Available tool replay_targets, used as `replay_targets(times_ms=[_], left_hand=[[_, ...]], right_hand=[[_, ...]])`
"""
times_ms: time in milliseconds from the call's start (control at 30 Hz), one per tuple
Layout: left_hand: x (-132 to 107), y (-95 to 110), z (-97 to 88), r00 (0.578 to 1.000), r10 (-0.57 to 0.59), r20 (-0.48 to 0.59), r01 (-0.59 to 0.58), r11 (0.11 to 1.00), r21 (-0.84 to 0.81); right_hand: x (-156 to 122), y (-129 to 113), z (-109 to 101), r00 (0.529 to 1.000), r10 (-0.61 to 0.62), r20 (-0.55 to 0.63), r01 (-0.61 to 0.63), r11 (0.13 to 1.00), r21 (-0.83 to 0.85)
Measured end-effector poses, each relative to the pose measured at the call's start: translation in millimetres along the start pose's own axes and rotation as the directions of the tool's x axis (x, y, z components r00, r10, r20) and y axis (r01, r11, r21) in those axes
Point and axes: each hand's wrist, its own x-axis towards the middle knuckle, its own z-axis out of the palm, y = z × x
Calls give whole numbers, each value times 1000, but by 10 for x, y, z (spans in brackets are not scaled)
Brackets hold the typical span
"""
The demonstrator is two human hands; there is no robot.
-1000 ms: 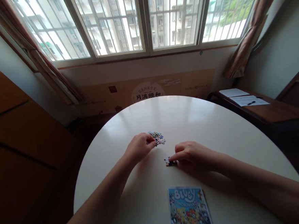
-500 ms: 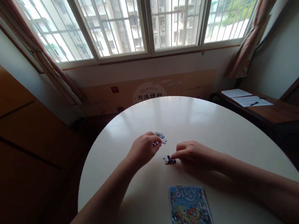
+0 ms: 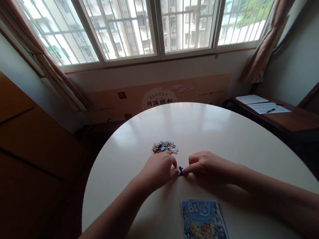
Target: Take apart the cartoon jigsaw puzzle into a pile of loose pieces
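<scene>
On the white round table [image 3: 117, 148], a small cluster of joined jigsaw pieces [image 3: 181, 170] in dark blue and white lies between my hands. My left hand [image 3: 159, 170] is closed in a pinch at the cluster's left side. A jigsaw piece seems to be between its thumb and index finger, mostly hidden by them. From the right, my right hand [image 3: 209, 165] holds the cluster down with its index finger, its other fingers curled under. Just beyond my left hand sits a heap of loose jigsaw pieces [image 3: 164, 146] in mixed colours.
A blue "Bluey" picture sheet or booklet [image 3: 204, 222] with cartoon characters lies at the near side of the table. To the right, papers [image 3: 268, 108] and a pen rest on a brown wooden surface [image 3: 307, 118]. A barred window [image 3: 158, 25] is ahead.
My left hand has come from the heap towards me, down to the left side of the joined pieces, and the heap now shows more. My right hand has barely moved.
</scene>
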Motion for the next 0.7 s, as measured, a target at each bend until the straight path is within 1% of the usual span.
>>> replay_targets(times_ms=[100,300,467,600,700], left_hand=[[6,42,30,999,-31,-6,31,999,7],[46,16,61,997,-79,19,80,994,-76],[74,-13,63,997,-74,16,76,987,-142],[102,-51,73,996,-81,39,87,971,-223],[123,-110,73,998,-70,1,68,964,-257]], right_hand=[[9,-24,-5,1000,5,2,-4,1000,-27],[4,-31,9,1000,2,-1,-2,999,-47],[-1,-32,4,1000,8,19,-7,999,-48],[-8,-29,3,1000,7,25,-6,999,-50],[-7,-34,-5,1000,11,27,-9,999,-48]])
